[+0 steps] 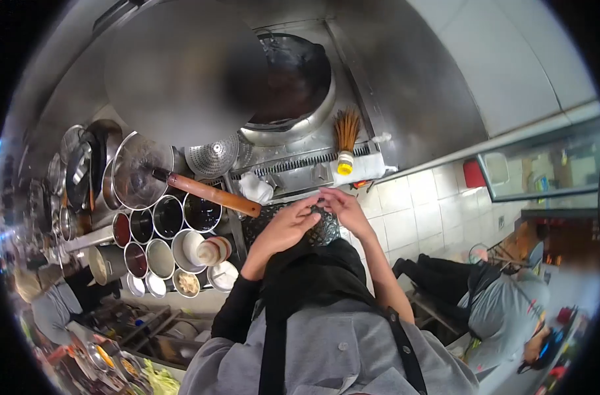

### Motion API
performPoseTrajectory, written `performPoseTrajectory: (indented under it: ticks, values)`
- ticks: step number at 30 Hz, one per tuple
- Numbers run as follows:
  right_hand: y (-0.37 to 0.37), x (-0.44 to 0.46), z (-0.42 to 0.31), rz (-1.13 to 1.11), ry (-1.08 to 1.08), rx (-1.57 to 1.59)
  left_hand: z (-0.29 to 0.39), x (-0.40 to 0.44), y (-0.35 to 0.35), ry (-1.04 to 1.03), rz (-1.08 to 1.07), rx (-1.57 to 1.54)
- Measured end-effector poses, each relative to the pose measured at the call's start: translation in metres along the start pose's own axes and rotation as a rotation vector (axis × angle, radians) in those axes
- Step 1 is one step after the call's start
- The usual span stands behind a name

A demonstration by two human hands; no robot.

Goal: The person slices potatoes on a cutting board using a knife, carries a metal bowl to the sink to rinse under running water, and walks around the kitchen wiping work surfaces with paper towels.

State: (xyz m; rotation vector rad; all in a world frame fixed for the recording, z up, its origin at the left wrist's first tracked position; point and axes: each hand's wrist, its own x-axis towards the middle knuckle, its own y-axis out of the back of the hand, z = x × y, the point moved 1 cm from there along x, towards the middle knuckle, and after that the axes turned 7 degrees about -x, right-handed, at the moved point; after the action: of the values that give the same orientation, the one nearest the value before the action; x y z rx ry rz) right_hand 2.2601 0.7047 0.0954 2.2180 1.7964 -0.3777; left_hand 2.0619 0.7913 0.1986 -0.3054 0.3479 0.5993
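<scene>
My left hand (289,228) is in front of my apron, near the stove's front edge, its fingers loosely stretched towards the right. Close beside it my right hand (345,209) has its fingers apart and slightly bent, with the fingertips near those of the left. I make out nothing held in either hand. A wooden handle (211,194) reaches out left of my left hand, and a crumpled white cloth (255,187) lies beyond it. Past my right hand, a bamboo brush (347,135) with a yellow-banded end lies on the stove ledge.
A large wok (293,82) sits on the burner; a blurred grey round shape (175,72) covers part of it. Several seasoning pots (160,257), a strainer (212,157) and a metal bowl (142,170) stand left. Another person (504,303) is at the right.
</scene>
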Motion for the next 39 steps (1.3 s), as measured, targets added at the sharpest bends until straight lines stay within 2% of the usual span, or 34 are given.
performPoseTrajectory:
  ticks: [2, 6, 8, 9, 12, 13, 15, 17, 20, 22, 23, 24, 27, 30, 34, 35, 39]
  values:
    - [-0.016, 0.015, -0.052, -0.138, 0.036, 0.059, 0.038, -0.008, 0.005, -0.142, 0.045, -0.012]
    - [-0.029, 0.058, -0.088, -0.320, 0.329, -0.170, 0.121, -0.050, 0.007, -0.388, 0.251, 0.176]
    - [-0.039, 0.083, -0.092, -0.417, 0.160, -0.095, 0.151, -0.063, 0.005, -0.465, 0.277, 0.047]
    - [-0.043, 0.096, -0.090, -0.452, 0.091, -0.043, 0.157, -0.065, 0.003, -0.498, 0.364, 0.010]
    - [-0.050, 0.133, -0.078, -0.555, 0.063, 0.032, 0.121, -0.056, 0.016, -0.322, 0.607, -0.017]
    - [-0.049, 0.147, -0.072, -0.591, 0.046, 0.010, 0.118, -0.053, 0.014, -0.292, 0.753, -0.091]
    - [-0.050, 0.182, -0.063, -0.672, 0.018, -0.042, 0.090, -0.056, 0.010, -0.261, 0.885, -0.304]
    - [-0.061, 0.189, -0.110, -0.772, -0.027, -0.030, 0.088, -0.068, 0.003, -0.282, 1.063, -0.420]
    - [-0.093, 0.203, -0.161, -0.935, -0.003, -0.099, 0.080, -0.088, -0.009, -0.416, 1.272, -0.218]
    - [-0.118, 0.209, -0.177, -1.001, 0.059, -0.076, 0.063, -0.104, -0.019, -0.487, 1.323, -0.383]
    - [-0.137, 0.208, -0.187, -1.044, 0.095, -0.083, 0.063, -0.118, -0.025, -0.433, 1.339, -0.441]
    - [-0.150, 0.201, -0.197, -1.078, 0.121, -0.098, 0.062, -0.131, -0.033, -0.378, 1.340, -0.515]
    - [-0.209, 0.153, -0.227, -1.141, 0.373, -0.213, 0.025, -0.170, -0.054, -0.444, 1.487, -0.468]
    - [-0.275, 0.086, -0.244, -1.297, 0.432, -0.144, -0.006, -0.230, -0.080, -0.433, 1.685, -0.478]
    - [-0.369, -0.017, -0.241, -1.453, 0.579, -0.217, -0.074, -0.314, -0.127, -0.154, 1.981, -0.402]
    - [-0.392, -0.047, -0.236, -1.532, 0.613, -0.203, -0.081, -0.335, -0.142, -0.051, 2.039, -0.483]
    - [-0.474, -0.159, -0.180, -1.763, 0.636, -0.289, -0.134, -0.394, -0.187, 0.042, 2.185, -0.572]
